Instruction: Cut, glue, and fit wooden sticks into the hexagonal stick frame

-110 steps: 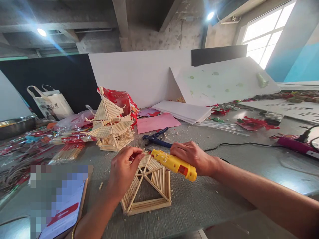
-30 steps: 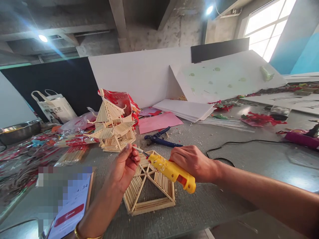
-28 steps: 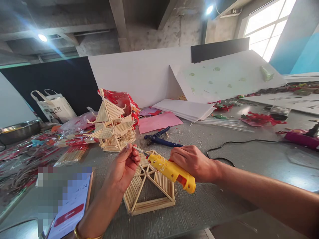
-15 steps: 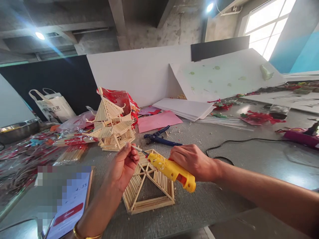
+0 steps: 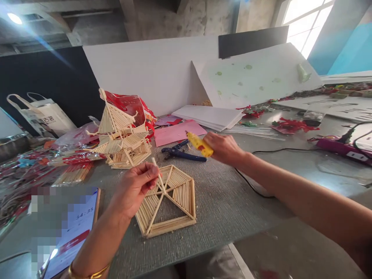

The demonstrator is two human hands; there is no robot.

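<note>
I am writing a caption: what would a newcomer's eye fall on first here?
Probably the tiered stick pagoda, left of centre, before a red bag. Then the bright yellow glue gun, in the right hand near the middle. Nearer lies the spoked stick frame, where the left hand holds a stick.

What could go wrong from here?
Left hand may tilt the thin pale wooden stick, whose lower end is at the hub of the pale hexagonal stick frame; it could set crooked.
The thin black cable passes under the right forearm and might snag when the yellow plastic glue gun moves.
</note>
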